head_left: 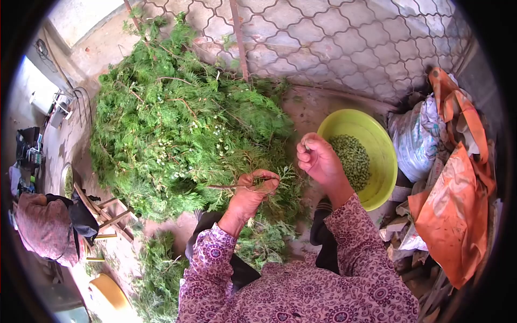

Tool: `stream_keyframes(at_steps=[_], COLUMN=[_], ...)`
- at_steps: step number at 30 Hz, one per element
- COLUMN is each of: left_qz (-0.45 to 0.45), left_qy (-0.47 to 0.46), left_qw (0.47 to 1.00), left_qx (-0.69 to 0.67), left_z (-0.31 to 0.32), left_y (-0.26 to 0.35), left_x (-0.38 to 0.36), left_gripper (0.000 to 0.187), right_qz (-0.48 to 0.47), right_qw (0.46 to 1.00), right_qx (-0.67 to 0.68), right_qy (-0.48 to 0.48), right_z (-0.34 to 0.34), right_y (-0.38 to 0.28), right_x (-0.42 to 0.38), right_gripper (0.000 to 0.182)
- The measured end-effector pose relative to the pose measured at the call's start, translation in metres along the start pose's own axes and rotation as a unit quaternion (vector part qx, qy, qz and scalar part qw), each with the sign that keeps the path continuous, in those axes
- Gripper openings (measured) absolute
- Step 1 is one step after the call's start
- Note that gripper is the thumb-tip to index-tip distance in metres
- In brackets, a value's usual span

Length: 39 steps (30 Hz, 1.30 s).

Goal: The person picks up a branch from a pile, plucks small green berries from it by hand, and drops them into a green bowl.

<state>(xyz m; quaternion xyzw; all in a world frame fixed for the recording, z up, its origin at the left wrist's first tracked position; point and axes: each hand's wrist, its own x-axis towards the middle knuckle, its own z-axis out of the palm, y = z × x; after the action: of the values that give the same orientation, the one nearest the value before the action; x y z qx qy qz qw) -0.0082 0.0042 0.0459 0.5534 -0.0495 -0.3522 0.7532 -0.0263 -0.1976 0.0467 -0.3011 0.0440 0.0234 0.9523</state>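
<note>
Left hand [257, 189] clenched round a thin brown twig [229, 186] with green sprigs, just in front of the big heap of green branches [177, 118]; right hand [318, 159] raised beside the heap's right edge, fingers [305, 146] pinched shut on something small and pale, too small to tell; yellow-green bowl [385, 156] of small green berries [353, 159] just right of the heap, touching nothing of either hand; orange cloth [455, 215] and white sack [420, 137] farther right of the heap.

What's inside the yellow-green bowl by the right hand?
The bowl holds a heap of small green seeds or buds. The right hand covers its left edge; what lies beneath the heap is hidden.
</note>
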Motion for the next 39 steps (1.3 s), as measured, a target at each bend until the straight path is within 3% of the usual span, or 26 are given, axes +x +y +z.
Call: stream_keyframes(at_steps=[3, 13, 20, 22, 23, 25, 26, 30, 33, 35, 36, 38, 39], left_qz=[0.022, 0.056, 0.04, 0.029, 0.032, 0.032, 0.032, 0.047, 0.056, 0.067, 0.079, 0.098, 0.116], left_qy=[0.006, 0.022, 0.025, 0.023, 0.023, 0.021, 0.022, 0.015, 0.012, 0.004, -0.003, -0.022, -0.04], left_qw=[0.999, 0.994, 0.993, 0.994, 0.994, 0.995, 0.995, 0.993, 0.993, 0.987, 0.979, 0.973, 0.966], left_qx=[0.034, 0.095, 0.107, 0.106, 0.1, 0.093, 0.089, 0.112, 0.102, 0.146, 0.189, 0.208, 0.228], left_z=[-0.002, -0.007, -0.006, -0.005, -0.005, -0.004, -0.003, -0.003, 0.0, -0.001, -0.001, -0.001, -0.002], left_y=[-0.001, -0.005, -0.004, -0.004, -0.005, -0.006, -0.005, -0.009, -0.007, -0.008, -0.009, -0.013, -0.017], left_x=[-0.001, 0.003, 0.003, 0.004, 0.005, 0.005, 0.005, 0.007, 0.008, 0.007, 0.006, 0.003, 0.002], left_gripper=[0.011, 0.01, 0.009, 0.009, 0.009, 0.008, 0.008, 0.007, 0.006, 0.006, 0.007, 0.005, 0.003], right_qz=[0.069, 0.062, 0.071, 0.074, 0.074, 0.105, 0.066, 0.032, 0.05, 0.07, 0.07, -0.037, -0.08], right_qw=[0.997, 0.991, 0.994, 0.975, 0.975, 0.907, 0.879, 0.874, 0.894, 0.954, 0.954, 0.966, 0.934], right_qx=[-0.011, -0.06, -0.068, -0.204, -0.204, -0.408, -0.471, -0.482, -0.444, -0.287, -0.288, -0.249, -0.327], right_qy=[-0.028, -0.103, -0.039, -0.047, -0.045, -0.011, -0.034, -0.055, -0.01, 0.049, 0.05, 0.065, 0.117], right_z=[-0.001, -0.009, 0.001, -0.002, 0.001, 0.011, 0.011, 0.005, 0.009, 0.007, 0.003, -0.01, -0.014], right_y=[0.005, 0.0, -0.002, -0.004, -0.004, 0.001, 0.008, 0.015, 0.012, 0.003, -0.005, -0.025, -0.034], right_x=[-0.003, -0.002, -0.01, -0.01, -0.011, -0.015, -0.014, -0.012, -0.015, -0.018, -0.018, -0.016, -0.015], right_gripper=[0.008, 0.01, 0.011, 0.011, 0.011, 0.014, 0.019, 0.017, 0.015, 0.013, 0.013, 0.014, 0.012])
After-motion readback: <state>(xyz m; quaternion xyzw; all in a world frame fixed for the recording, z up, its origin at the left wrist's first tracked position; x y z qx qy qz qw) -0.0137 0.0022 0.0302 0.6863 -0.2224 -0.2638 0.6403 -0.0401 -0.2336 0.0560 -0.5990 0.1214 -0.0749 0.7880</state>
